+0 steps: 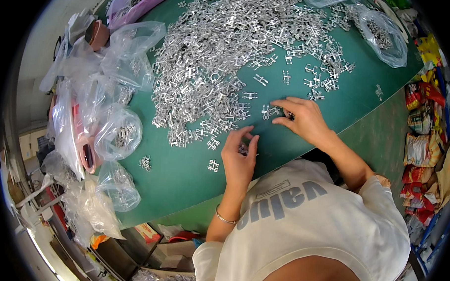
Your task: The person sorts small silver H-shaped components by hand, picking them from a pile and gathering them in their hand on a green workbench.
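Observation:
A large heap of small silver metal pieces (223,46), shaped like little H-form clips, spreads over the green table (183,188). My left hand (238,158), with a bangle on its wrist, is curled at the heap's near edge, palm inward; some of the metal pieces (243,148) show between its thumb and fingers. To its right, my right hand (307,118) is bent with thumb and forefinger curved toward each other, and a bit of metal (289,115) shows inside its grip. Just left of its fingertips lie a few loose clips (268,112) on the tabletop.
Clear plastic bags (118,132), some with metal pieces inside, crowd the left edge beside a pink container (88,153). Another filled bag (382,37) lies at the far right. A small cluster of clips (145,162) sits at near left. Colourful packages (421,122) line the right side.

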